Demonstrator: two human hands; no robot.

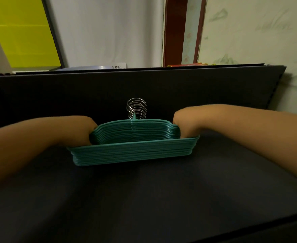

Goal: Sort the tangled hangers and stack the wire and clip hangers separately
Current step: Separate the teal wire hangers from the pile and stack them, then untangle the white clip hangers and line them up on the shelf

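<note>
A neat stack of several teal wire hangers [132,151] lies flat on the dark table [144,199], their silver hooks [136,107] lined up and pointing away from me. My left hand [81,129] grips the stack's left shoulder, with its fingers curled down behind the wires. My right hand [184,122] grips the right shoulder the same way. Most of both hands' fingers are hidden behind the stack. No clip hangers are in view.
A dark upright panel [144,85] closes off the back of the table, just beyond the hooks. Behind it are a white wall, a yellow board [19,32] and a red-brown post [175,30]. The table's front edge runs along the lower right.
</note>
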